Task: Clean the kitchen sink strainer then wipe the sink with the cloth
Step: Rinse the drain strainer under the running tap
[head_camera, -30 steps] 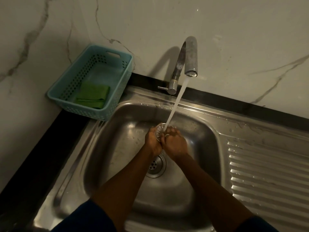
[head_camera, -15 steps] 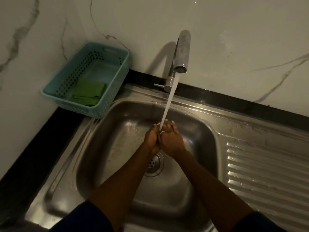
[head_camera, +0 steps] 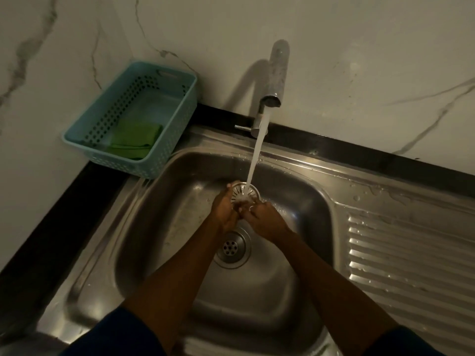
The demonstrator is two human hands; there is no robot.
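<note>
We find the left hand and right hand pinching the strainer by its near rim, held under water from the tap at twelve o'clock of the drain, evidently to flush its slots, while the cloth lies in the basket at ten o'clock.

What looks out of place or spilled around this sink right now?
Only the strainer is away from its seat: the left hand and right hand hold it under the running tap, leaving the drain open, which fits the cleaning. A few water drops lie on the drainboard. Nothing looks damaged.
</note>
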